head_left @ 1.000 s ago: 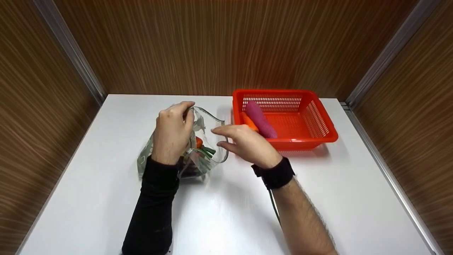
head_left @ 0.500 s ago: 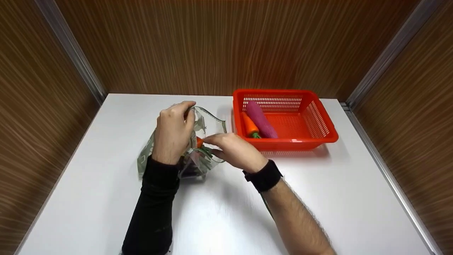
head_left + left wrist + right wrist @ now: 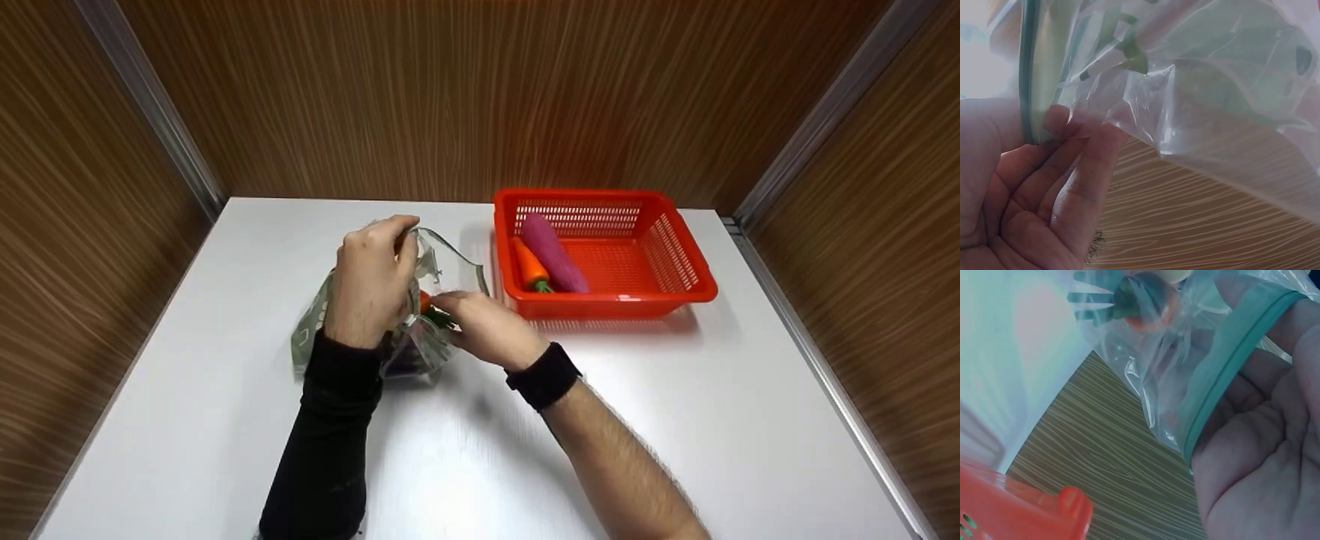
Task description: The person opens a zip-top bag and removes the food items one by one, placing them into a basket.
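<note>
Gripping the clear bag (image 3: 420, 315) at its rim, left hand (image 3: 369, 281) has fingers (image 3: 1081, 185) pinched on the green zip edge. Right hand (image 3: 487, 330) grasps the opposite edge at 3 o'clock. Bag sits mid-counter (image 3: 225, 420), carrot (image 3: 424, 301) inside. Red basket (image 3: 694, 281) at 2 o'clock holds another carrot (image 3: 529, 264) beside a purple vegetable (image 3: 551, 251).

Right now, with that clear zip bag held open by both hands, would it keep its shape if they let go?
Probably not. The bag looks like thin film, creased and crumpled in both wrist views, so it would likely sag. Its mouth stays open only where the left hand and right hand pinch the rim. The carrot inside may weigh it down and steady it somewhat.
</note>
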